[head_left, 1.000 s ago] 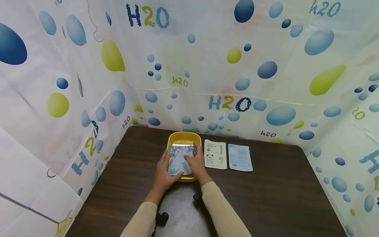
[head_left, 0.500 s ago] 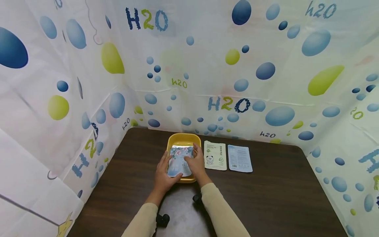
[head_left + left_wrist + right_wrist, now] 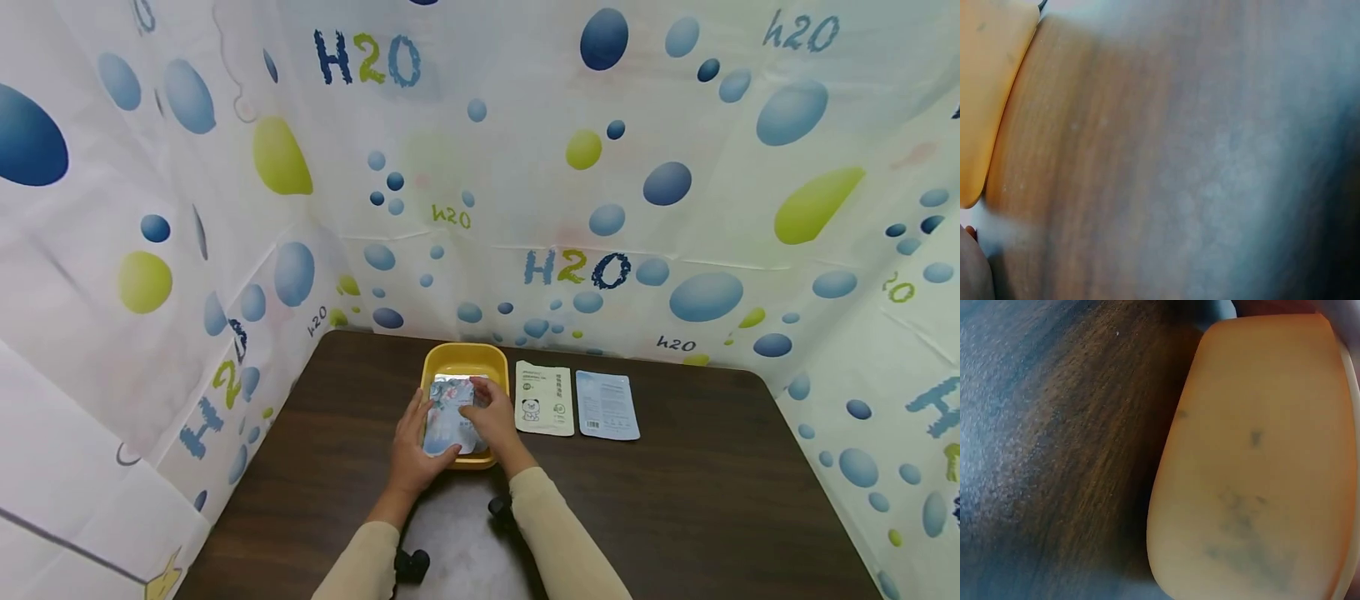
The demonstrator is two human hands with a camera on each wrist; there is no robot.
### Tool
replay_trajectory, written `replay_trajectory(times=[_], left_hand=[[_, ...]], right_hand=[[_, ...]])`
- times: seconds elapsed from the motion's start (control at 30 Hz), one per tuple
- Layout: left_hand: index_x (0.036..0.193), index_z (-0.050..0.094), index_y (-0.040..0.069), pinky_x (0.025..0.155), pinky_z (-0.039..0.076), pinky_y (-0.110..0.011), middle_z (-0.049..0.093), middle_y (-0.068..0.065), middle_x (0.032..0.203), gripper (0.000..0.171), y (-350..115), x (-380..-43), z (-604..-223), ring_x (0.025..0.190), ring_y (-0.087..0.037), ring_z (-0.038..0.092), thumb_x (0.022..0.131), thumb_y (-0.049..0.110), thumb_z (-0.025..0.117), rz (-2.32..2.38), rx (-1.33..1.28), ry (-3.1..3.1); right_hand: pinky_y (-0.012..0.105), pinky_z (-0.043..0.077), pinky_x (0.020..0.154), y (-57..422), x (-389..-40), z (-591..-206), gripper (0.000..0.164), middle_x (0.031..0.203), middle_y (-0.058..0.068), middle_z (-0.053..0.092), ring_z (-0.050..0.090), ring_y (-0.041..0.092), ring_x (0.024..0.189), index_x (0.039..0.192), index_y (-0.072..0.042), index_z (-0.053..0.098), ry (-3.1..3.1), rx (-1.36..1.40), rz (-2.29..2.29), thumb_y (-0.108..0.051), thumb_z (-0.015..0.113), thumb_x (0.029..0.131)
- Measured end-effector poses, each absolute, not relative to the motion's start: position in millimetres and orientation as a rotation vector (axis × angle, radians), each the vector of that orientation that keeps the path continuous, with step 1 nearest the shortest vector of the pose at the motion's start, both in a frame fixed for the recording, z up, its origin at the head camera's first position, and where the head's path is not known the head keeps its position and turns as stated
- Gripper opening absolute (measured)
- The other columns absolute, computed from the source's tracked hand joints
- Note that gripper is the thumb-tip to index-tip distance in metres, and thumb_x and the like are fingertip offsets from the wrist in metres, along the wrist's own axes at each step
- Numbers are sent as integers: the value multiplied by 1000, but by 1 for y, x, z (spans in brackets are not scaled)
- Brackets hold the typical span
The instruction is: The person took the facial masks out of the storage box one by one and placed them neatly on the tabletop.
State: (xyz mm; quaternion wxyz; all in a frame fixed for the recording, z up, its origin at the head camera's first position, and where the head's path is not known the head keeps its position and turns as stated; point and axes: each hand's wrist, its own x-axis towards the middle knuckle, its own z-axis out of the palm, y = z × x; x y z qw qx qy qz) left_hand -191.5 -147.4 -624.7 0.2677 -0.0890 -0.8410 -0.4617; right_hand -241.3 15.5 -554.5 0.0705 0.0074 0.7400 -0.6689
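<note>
In the head view, a light-blue sheet mask packet [image 3: 447, 421] with a flower print overlaps the yellow tray [image 3: 465, 352]. My left hand [image 3: 415, 450] holds it along the left edge, thumb at the lower corner and fingers up the side. From the right, my right hand [image 3: 491, 417] pinches its right edge between thumb and fingers. A silvery packet edge [image 3: 482, 448] shows beneath it on the right. The right wrist view has the tray's cloudy yellow side [image 3: 1254, 425]; the left wrist view catches only part of the tray [image 3: 991, 87].
A pale-green packet [image 3: 544, 400] with a panda print lies flat on the dark wooden table [image 3: 712, 483], right of the tray. Beside it lies a light-blue packet [image 3: 607, 407] with small print. A bubble-patterned curtain [image 3: 480, 167] stands behind the table and along both sides.
My right thumb and fingers have moved slightly left, bringing the flowered packet's right edge inward and uncovering the silvery edge beneath. My left hand stays nearly in place. The view has tilted up slightly.
</note>
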Motion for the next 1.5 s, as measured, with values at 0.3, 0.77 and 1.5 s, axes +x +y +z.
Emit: replay_trajectory(times=[0.3,0.77,1.5], left_hand=[[140,58,1,105,42,-68,41,-18,161,88,-143,-190,-625,137,-47,48,67,42,84,-1238,-218,-2302],[139,58,-2,102,43,-68,43,-21,159,88,-149,-192,-623,136,-48,48,68,43,84,-1221,-241,-2274],[139,57,-4,103,42,-66,45,-20,158,90,-148,-191,-623,137,-46,49,67,44,84,-1212,-247,-2260]], right_hand=[[54,42,114,19,-240,-558,53,146,13,59,52,36,139,138,-9,63,2282,-47,-1893,-6,73,87],[46,48,109,17,-241,-553,61,153,20,51,54,35,138,150,-3,49,2151,-116,-1911,-11,69,93],[52,37,119,4,-251,-556,64,165,18,35,37,35,150,158,-9,38,2098,-6,-1960,-19,61,98]])
